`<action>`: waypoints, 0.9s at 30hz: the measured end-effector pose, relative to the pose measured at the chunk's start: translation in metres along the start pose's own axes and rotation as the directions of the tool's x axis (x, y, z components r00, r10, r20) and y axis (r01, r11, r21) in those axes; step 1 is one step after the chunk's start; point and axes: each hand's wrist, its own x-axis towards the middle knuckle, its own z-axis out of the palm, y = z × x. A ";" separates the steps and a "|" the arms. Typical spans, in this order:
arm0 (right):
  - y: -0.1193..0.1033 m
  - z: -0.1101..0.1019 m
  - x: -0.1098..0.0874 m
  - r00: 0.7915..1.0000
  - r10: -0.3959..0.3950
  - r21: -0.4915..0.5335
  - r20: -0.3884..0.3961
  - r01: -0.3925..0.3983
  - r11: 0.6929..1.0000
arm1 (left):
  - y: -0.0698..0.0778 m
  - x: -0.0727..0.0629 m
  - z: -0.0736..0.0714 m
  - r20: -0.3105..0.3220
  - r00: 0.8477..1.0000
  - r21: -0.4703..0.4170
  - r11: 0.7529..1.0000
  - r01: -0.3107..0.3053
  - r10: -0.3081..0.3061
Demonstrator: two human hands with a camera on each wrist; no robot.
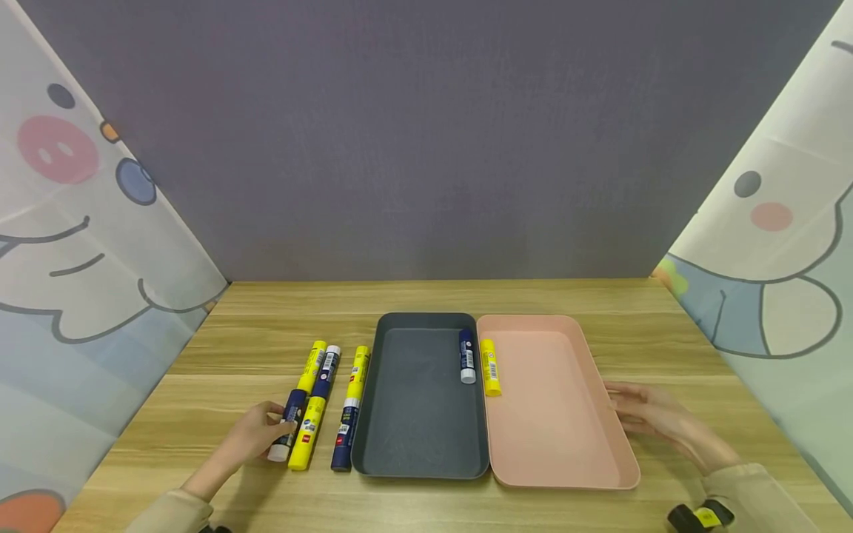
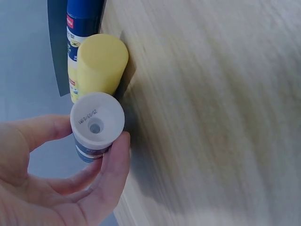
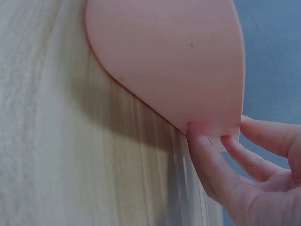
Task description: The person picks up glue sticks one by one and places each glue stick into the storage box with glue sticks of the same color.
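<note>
Fingers of our left hand (image 1: 249,437) pinch a blue stick (image 1: 294,412) across its sides, its long axis pointing away from us, left of the gray tray (image 1: 420,437); our right hand (image 1: 651,413), farther off, touches the pink tray (image 1: 560,437), fingers apart.

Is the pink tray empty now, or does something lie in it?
Not empty: in the head view, one yellow stick lies inside the pink tray.

Beige sleeves (image 1: 756,494), black wristband (image 1: 683,518), yellow label (image 1: 708,517)
</note>
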 end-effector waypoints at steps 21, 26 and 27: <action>0.000 -0.001 -0.001 1.000 -0.006 0.015 0.008 0.006 1.000 | 0.021 -0.011 -0.009 -0.023 1.000 -0.033 0.999 0.019 -0.020; 0.000 -0.001 -0.001 1.000 -0.003 -0.009 -0.003 0.003 1.000 | 0.024 -0.013 -0.009 -0.030 0.999 -0.051 0.999 0.016 -0.018; 0.000 -0.001 -0.001 1.000 -0.005 -0.012 -0.003 0.005 1.000 | 0.025 -0.014 -0.010 -0.032 0.999 -0.057 0.998 0.012 -0.014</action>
